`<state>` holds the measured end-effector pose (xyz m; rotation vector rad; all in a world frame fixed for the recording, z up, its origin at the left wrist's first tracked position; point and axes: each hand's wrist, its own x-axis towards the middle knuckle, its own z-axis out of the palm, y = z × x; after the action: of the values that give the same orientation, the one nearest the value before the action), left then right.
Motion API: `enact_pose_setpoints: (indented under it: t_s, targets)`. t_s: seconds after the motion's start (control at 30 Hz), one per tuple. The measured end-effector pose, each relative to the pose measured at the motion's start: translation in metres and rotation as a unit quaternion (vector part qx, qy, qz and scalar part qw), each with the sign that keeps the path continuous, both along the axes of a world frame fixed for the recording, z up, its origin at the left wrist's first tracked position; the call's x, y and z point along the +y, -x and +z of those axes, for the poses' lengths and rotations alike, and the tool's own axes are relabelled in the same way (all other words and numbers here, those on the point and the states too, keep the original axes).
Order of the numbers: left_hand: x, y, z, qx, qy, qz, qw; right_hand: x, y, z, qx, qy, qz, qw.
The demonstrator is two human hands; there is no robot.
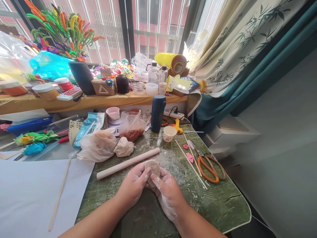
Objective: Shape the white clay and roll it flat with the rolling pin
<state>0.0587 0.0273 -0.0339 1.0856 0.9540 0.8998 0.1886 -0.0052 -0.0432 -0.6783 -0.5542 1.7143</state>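
Observation:
Between my two hands is a flattened round of pale dough or clay [153, 168], held over the green table. My left hand [133, 181] grips its left side with the thumb on the near face. On the other side my right hand [169, 190] holds it, thumb pressed near the lower edge. White powder coats the fingers of both hands. Just beyond them lies a rolling pin [128, 163], slanting across the table. A larger lump of the same pale material [123, 147] sits behind the pin, touching or close to a plastic bag [97, 145].
Scissors [208, 168] with orange handles and thin wooden sticks [190, 163] lie at the right. A paper cup [169, 134], a dark blue bottle [158, 114] and a bag of reddish-brown material [132, 127] stand behind. White paper [37, 191] covers the left side.

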Motion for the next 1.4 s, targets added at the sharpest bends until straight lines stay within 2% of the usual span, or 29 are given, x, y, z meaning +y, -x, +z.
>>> enact_pose_setpoints:
  t_s: [0.2,0.43,0.63,0.7,0.8,0.87,0.9,0.93,0.97,1.0,1.03,1.07,1.13,1.17,1.23,1.3,1.33,1.4]
  targets:
    - [0.0,-0.001,-0.007,0.047,-0.047,0.017,0.998,0.002,0.002,0.0,0.002,0.008,-0.005,1.0]
    - [-0.002,0.0,-0.007,-0.015,-0.035,0.034,0.999,0.001,-0.001,0.002,0.03,0.032,-0.006,0.999]
    - [0.006,0.007,0.0,-0.068,-0.048,0.095,0.992,0.005,-0.015,-0.003,0.042,0.059,-0.041,0.997]
    - [0.009,0.009,0.001,-0.091,-0.047,0.116,0.988,0.012,-0.028,0.007,0.019,0.055,-0.04,0.997]
    - [0.012,0.013,0.0,-0.102,-0.029,0.145,0.984,0.02,-0.053,0.044,-0.069,-0.022,-0.063,0.995]
    - [0.014,0.014,-0.001,-0.109,-0.019,0.162,0.981,0.019,-0.071,0.073,-0.171,-0.142,-0.149,0.963]
    - [0.014,0.015,-0.002,-0.113,-0.017,0.169,0.979,0.016,-0.078,0.083,-0.233,-0.209,-0.21,0.926]
    - [0.014,0.015,-0.003,-0.116,-0.016,0.173,0.978,0.012,-0.084,0.089,-0.299,-0.276,-0.279,0.87]
    - [0.014,0.015,-0.003,-0.118,-0.016,0.176,0.977,0.007,-0.087,0.089,-0.369,-0.333,-0.307,0.812]
    - [0.014,0.015,-0.003,-0.119,-0.015,0.176,0.977,0.002,-0.089,0.084,-0.435,-0.381,-0.3,0.759]
    - [0.014,0.015,-0.003,-0.119,-0.014,0.176,0.977,-0.002,-0.089,0.074,-0.492,-0.424,-0.259,0.715]
    - [0.014,0.014,-0.003,-0.119,-0.014,0.176,0.977,-0.006,-0.088,0.061,-0.543,-0.453,-0.156,0.69]
    - [0.013,0.014,-0.003,-0.119,-0.015,0.175,0.977,-0.011,-0.085,0.032,-0.579,-0.494,0.054,0.646]
    - [0.013,0.014,-0.003,-0.119,-0.015,0.174,0.977,-0.011,-0.084,0.02,-0.592,-0.484,0.099,0.637]
    - [0.014,0.013,-0.003,-0.118,-0.017,0.175,0.977,-0.01,-0.083,0.005,-0.615,-0.434,0.075,0.654]
    - [0.014,0.013,-0.003,-0.114,-0.021,0.175,0.978,-0.006,-0.083,0.001,-0.63,-0.371,0.021,0.683]
    - [0.013,0.013,-0.004,-0.112,-0.022,0.173,0.978,-0.003,-0.083,0.002,-0.632,-0.35,0.02,0.692]
    - [0.013,0.014,-0.004,-0.111,-0.024,0.169,0.979,0.002,-0.08,0.003,-0.634,-0.34,0.075,0.691]
